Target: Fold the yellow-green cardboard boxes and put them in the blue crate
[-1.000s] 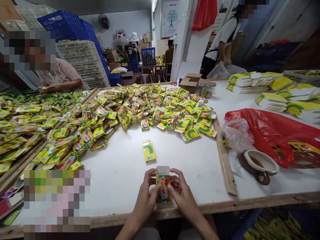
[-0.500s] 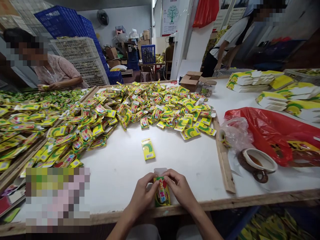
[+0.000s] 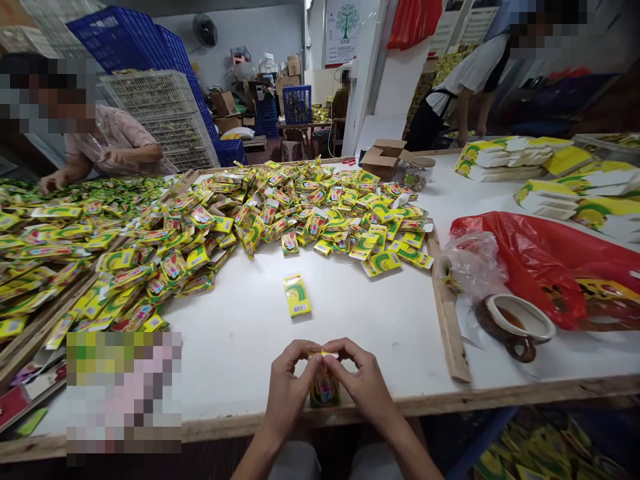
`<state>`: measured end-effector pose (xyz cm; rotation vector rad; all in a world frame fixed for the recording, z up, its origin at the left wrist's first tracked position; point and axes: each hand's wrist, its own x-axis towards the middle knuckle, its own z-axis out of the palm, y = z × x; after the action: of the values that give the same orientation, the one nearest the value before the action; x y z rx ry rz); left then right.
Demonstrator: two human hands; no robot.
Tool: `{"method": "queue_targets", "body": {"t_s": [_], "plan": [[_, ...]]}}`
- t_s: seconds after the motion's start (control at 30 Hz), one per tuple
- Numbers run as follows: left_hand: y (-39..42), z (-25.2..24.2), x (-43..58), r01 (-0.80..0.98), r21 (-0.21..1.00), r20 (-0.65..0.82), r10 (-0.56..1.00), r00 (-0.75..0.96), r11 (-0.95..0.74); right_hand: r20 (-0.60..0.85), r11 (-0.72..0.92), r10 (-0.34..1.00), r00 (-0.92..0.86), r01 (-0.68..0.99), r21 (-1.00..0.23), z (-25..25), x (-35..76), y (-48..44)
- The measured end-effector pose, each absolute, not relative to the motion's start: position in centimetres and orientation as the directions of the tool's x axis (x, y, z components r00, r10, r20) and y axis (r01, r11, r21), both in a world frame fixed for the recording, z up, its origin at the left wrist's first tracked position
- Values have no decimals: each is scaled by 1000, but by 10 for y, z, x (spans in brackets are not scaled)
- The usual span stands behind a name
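Note:
A small green and yellow printed box (image 3: 325, 393) stands at the table's front edge between my two hands. My left hand (image 3: 295, 373) grips its top end from the left, with thumb and fingers pinched at the flap. From the other side my right hand (image 3: 353, 373) pinches the same end, and the thumbs nearly meet. My fingers partly cover the flap. Just beyond lies a single yellow box (image 3: 297, 295), flat on the white table (image 3: 240, 360). Behind it spreads a heap of similar small boxes (image 3: 315, 220).
Wooden strips (image 3: 450, 320) edge the work area. To the right are a red plastic bag (image 3: 530, 267), a brown cup (image 3: 515, 327) of dark liquid and stacked flat cartons (image 3: 510, 160). An open cardboard box (image 3: 383, 160) stands behind. Co-workers are at left and right.
The raised white flap on the box has been folded down under my fingers and thumbs. At the left, the co-worker's hands have moved apart, one reaching down to the pile.

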<state>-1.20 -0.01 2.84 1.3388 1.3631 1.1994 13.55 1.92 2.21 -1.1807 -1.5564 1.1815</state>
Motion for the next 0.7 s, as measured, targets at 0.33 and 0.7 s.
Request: {"method": "queue_targets", "body": {"t_s": [0.33, 0.7], "plan": [[-2, 14, -17, 67, 998, -19, 999, -47, 22, 23, 50, 974, -226, 114, -992, 17, 136, 20], [24, 26, -33, 354, 932, 104, 993, -55, -77, 74, 77, 997, -23, 435, -897, 41, 212, -3]]}}
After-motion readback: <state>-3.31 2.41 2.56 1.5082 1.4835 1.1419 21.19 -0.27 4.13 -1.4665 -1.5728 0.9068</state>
